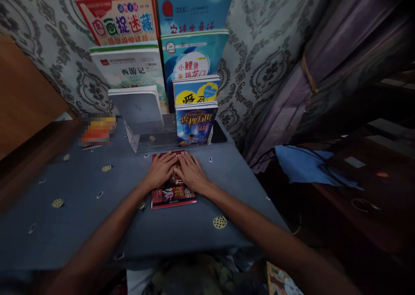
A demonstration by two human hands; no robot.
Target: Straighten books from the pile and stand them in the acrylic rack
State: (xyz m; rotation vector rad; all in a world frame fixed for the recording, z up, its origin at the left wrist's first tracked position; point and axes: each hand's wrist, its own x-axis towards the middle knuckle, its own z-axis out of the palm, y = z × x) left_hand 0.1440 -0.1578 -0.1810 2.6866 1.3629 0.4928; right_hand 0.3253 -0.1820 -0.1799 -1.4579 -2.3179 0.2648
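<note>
A red-covered book lies flat on the grey-blue tablecloth in front of me. My left hand rests on its upper left part with fingers stretched flat. My right hand lies beside it on the upper right part, fingers also flat and spread. The two hands touch at the thumbs. Just beyond the book stands a clear tiered rack with several children's books upright in two columns; the nearest is a dark blue one.
A patterned wall rises behind the rack. A dark phone lies right of the rack. A blurred orange object sits at the table's far left. A purple curtain and blue cloth are off the table's right edge.
</note>
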